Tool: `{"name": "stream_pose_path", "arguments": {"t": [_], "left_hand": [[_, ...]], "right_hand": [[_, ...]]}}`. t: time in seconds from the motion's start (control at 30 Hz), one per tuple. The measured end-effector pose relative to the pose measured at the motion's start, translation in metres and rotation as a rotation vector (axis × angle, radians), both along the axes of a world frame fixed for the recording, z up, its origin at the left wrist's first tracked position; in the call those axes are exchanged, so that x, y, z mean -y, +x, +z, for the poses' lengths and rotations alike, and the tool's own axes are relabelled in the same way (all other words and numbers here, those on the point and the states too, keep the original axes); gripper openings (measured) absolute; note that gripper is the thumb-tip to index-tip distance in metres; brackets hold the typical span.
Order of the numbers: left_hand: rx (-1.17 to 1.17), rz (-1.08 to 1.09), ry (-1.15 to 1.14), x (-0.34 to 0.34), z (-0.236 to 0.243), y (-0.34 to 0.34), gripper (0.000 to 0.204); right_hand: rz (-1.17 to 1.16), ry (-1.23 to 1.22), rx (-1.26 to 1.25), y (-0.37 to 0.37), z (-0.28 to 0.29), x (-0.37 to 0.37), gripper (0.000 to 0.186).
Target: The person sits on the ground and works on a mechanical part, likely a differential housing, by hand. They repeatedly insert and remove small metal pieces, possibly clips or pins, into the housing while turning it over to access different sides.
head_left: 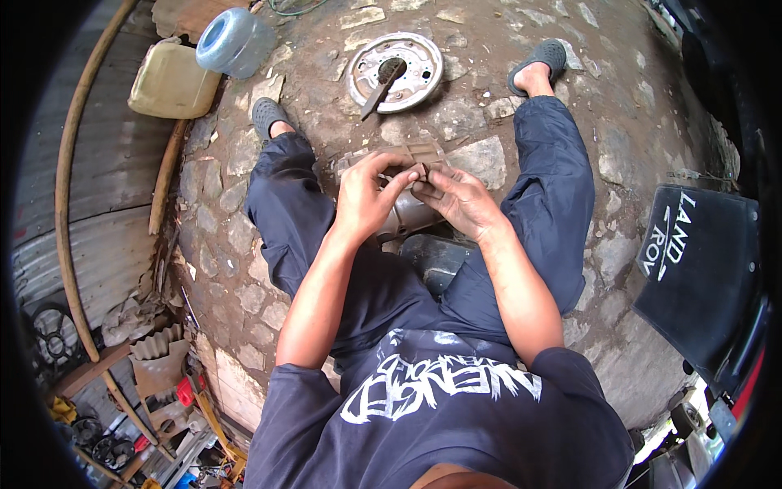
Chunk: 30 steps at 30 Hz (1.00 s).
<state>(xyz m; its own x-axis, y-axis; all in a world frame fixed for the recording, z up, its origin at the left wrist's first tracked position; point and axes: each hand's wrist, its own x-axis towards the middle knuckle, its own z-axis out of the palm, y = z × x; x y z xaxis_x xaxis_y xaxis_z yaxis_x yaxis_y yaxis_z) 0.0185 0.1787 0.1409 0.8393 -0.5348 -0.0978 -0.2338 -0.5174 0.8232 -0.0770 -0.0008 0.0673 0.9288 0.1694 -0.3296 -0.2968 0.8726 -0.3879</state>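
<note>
Between my knees, both hands meet over a grey metal part with a flat, dusty flange. My left hand pinches a small brown block-like piece between thumb and fingers. From the other side, my right hand has its fingers closed on the same piece. The fingers cover much of it, so its exact kind does not show. Just below the hands, a black plastic container sits between my thighs, partly hidden by my trousers.
Ahead on the stone-paved ground lies a rusty wheel rim with a flat metal bar across it. A yellowish jerrycan and a blue plastic jug stand far left. Wooden poles lean nearby. A black mudflap hangs at right.
</note>
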Motion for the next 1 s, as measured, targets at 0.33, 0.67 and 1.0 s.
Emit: {"name": "stream_pose_path", "arguments": {"t": [0.33, 0.67, 1.0], "left_hand": [[-0.130, 0.125, -0.034, 0.002, -0.012, 0.007, 0.037], [-0.422, 0.216, -0.221, 0.004, -0.015, 0.012, 0.026], [-0.490, 0.169, -0.270, 0.003, -0.021, 0.008, 0.020]], "right_hand": [[-0.076, -0.300, -0.041, 0.017, -0.021, -0.011, 0.032], [-0.116, -0.521, 0.002, 0.019, -0.009, -0.013, 0.032], [-0.200, -0.817, 0.043, 0.016, -0.005, -0.013, 0.022]]}}
